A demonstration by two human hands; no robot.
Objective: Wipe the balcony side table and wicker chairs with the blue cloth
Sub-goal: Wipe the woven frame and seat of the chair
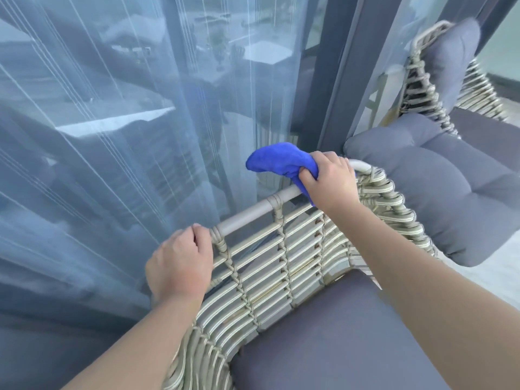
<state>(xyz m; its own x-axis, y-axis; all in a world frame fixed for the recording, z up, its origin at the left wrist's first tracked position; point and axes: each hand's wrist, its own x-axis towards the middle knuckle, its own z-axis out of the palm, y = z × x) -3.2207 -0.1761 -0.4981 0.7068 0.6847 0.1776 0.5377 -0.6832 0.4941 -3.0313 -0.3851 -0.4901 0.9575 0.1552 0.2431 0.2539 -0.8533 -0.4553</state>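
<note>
A beige wicker chair (281, 260) with a grey seat cushion (343, 333) fills the lower middle. My right hand (327, 178) grips the bunched blue cloth (278, 161) and holds it against the chair's top rail. My left hand (180, 263) curls over the left end of that same rail. A second wicker chair (422, 88) with a grey back cushion stands at the upper right. The side table is not in view.
A loose grey cushion (439, 187) leans on the right side of the near chair. Sheer curtains (98, 136) behind glass fill the left, with a dark door frame (332, 80) just behind the chair back.
</note>
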